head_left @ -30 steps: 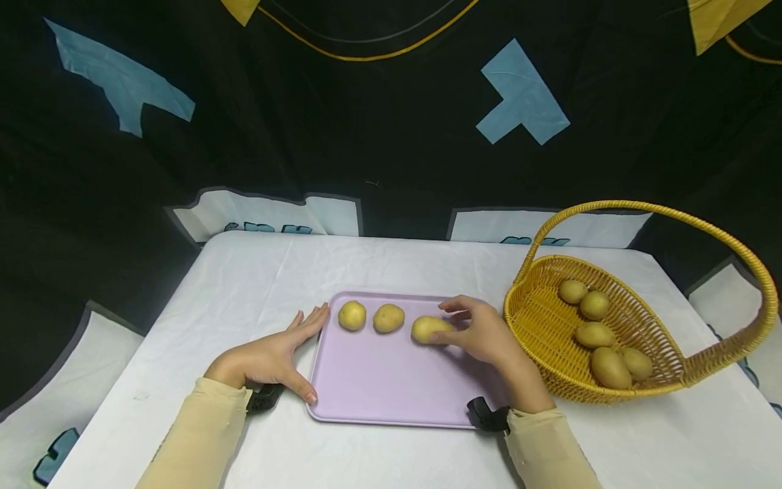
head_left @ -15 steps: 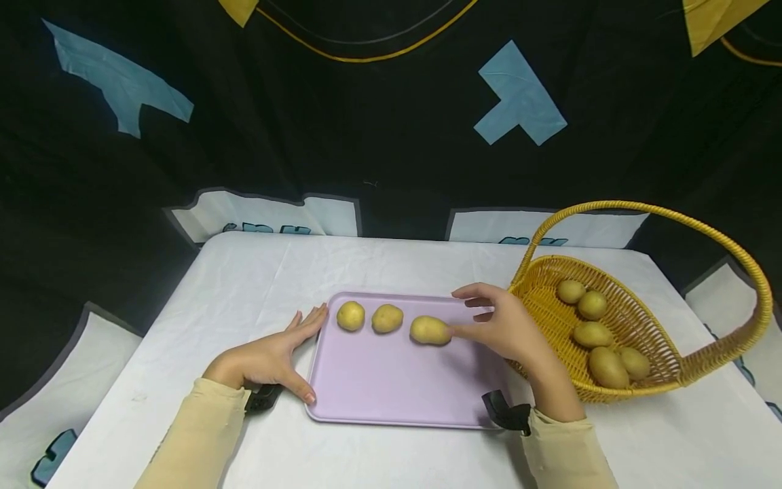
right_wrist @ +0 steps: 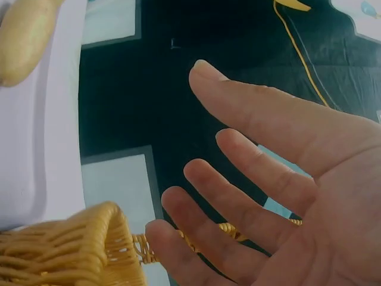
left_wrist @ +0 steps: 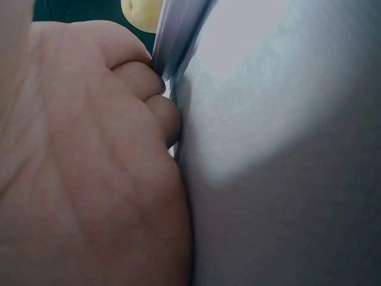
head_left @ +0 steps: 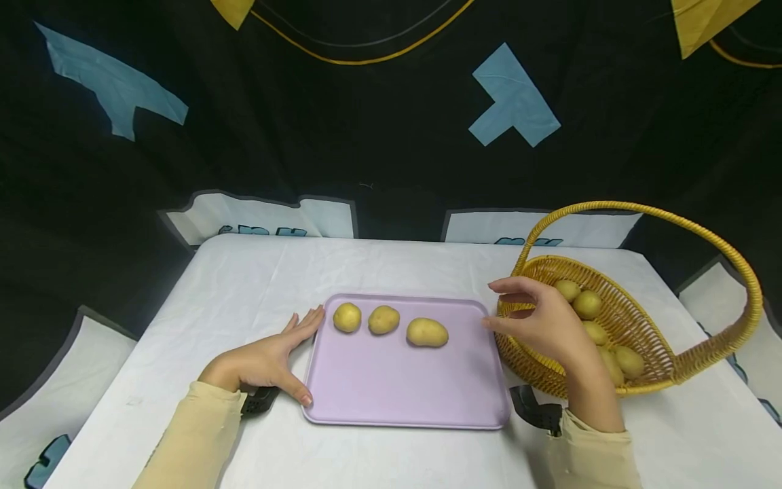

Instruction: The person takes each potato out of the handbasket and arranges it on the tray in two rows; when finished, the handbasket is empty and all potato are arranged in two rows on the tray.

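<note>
Three yellow potatoes lie in a row on a lilac tray [head_left: 403,387]: a round one [head_left: 347,317] at the left, a middle one [head_left: 383,320], and a longer one [head_left: 427,332] at the right. My left hand [head_left: 269,356] rests at the tray's left edge, thumb and fingers spread along the rim. Over the near left side of a yellow wicker basket [head_left: 662,339] hovers my right hand [head_left: 544,322], holding nothing, its fingers apart and slightly bent. Several more potatoes [head_left: 588,305] sit inside the basket, some partly hidden behind that hand.
The basket's tall arched handle [head_left: 635,206] rises above its right part. A white cloth covers the table [head_left: 366,268]. Behind the table hangs a black curtain [head_left: 342,136] with blue and yellow patches.
My right hand has let go of the long potato, leaving it on the tray, and has moved right to the basket. My left hand stays at the tray's edge.
</note>
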The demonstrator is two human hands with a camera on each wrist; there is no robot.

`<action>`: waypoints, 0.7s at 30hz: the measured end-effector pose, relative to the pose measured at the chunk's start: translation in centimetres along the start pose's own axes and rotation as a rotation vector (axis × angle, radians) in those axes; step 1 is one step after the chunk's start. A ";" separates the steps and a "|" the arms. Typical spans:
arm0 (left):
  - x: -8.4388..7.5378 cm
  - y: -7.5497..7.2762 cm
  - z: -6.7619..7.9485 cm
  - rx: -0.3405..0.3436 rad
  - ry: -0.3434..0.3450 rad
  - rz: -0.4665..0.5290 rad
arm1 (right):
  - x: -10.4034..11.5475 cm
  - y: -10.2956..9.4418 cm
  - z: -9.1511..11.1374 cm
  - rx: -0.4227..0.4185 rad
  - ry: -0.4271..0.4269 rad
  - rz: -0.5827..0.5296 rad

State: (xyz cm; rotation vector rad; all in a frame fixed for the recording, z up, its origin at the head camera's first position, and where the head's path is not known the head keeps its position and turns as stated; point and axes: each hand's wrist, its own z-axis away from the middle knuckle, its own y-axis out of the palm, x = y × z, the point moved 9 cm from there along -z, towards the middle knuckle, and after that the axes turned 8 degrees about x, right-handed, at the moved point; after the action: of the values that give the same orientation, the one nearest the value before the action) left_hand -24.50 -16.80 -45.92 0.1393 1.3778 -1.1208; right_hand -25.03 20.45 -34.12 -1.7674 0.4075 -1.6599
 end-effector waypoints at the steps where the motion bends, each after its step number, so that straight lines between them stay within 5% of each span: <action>1: 0.0 0.0 0.0 -0.001 -0.001 0.002 | 0.0 -0.1 0.0 -0.001 0.001 0.002; 21: 0.2 -0.2 0.1 -0.004 0.000 -0.011 | -0.6 -0.3 0.6 0.029 0.013 0.041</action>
State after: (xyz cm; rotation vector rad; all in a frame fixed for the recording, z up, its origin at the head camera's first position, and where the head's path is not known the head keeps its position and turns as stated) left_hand -24.58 -17.06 -45.99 0.1286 1.3820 -1.1266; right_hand -24.61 21.21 -34.37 -1.7172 0.4202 -1.6416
